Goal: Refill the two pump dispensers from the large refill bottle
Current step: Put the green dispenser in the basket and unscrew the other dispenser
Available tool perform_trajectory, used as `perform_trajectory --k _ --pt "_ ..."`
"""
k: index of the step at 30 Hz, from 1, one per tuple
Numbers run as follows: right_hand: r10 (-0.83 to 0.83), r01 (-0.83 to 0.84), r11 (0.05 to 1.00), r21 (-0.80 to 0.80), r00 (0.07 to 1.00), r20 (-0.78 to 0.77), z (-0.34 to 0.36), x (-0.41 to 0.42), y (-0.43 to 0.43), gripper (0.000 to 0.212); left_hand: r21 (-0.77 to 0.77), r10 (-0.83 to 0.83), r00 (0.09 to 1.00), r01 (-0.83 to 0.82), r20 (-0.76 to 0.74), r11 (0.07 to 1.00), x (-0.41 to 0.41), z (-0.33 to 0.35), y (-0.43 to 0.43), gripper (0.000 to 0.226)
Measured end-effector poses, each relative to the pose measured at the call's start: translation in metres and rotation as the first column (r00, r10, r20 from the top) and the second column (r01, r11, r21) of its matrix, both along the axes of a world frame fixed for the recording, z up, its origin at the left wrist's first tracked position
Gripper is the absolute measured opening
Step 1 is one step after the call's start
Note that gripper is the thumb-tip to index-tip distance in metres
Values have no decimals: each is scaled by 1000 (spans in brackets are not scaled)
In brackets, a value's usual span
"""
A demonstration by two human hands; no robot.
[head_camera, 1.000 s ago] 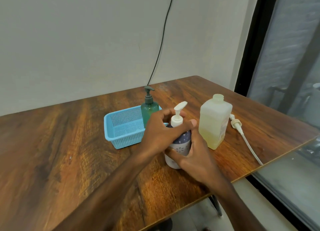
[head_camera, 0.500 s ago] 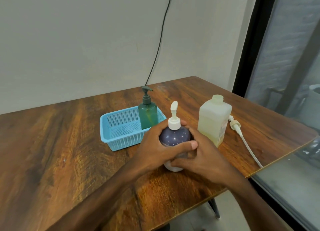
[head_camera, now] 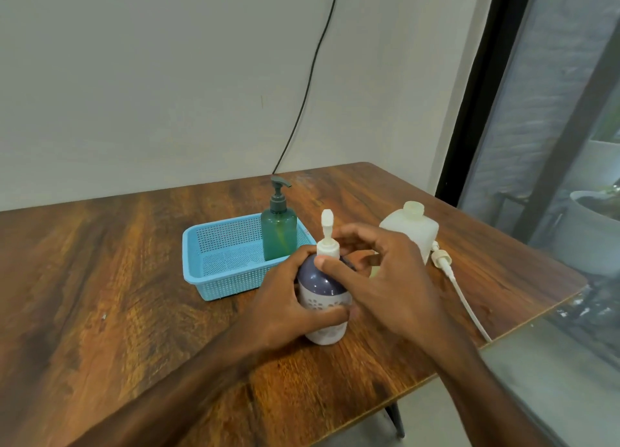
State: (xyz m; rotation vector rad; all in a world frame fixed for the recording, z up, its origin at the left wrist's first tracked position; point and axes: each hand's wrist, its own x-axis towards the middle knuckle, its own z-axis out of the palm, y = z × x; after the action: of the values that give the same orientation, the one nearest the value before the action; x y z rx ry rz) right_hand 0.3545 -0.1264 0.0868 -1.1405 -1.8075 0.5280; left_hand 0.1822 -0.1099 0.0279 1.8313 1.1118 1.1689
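So at the left of the wooden table sat a blue basket with the green dispenser standing upright in its right end, pump on; just in front of the basket the left hand was wrapped tight round the body of the purple dispenser, which stood upright on the table, thumb across its pale lower part; the right hand had thumb and fingers curled in on the white pump top, right at the collar; behind that hand stood the refill bottle, neck open, lower half hidden; a loose pump with tube lay just right of it.
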Motion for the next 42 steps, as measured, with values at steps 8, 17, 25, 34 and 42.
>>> perform_trajectory --k 8,17,25,34,42 --pt "15 -8 998 63 993 -114 22 3 1 25 65 28 1000 -27 -7 997 2 -6 -5 71" --pt "-37 54 992 113 988 -152 47 12 5 32 55 16 1000 -16 0 998 3 -5 -8 69" --pt "-37 35 999 39 997 61 12 1 8 33 39 19 1000 -19 24 999 3 -10 -3 73" --pt "-39 53 994 97 989 -139 42 2 2 30 31 9 1000 -9 11 999 3 -11 -3 71" --pt "-118 185 924 336 971 -209 109 15 8 26 30 3 1000 -3 -4 1000 2 -7 -6 70"
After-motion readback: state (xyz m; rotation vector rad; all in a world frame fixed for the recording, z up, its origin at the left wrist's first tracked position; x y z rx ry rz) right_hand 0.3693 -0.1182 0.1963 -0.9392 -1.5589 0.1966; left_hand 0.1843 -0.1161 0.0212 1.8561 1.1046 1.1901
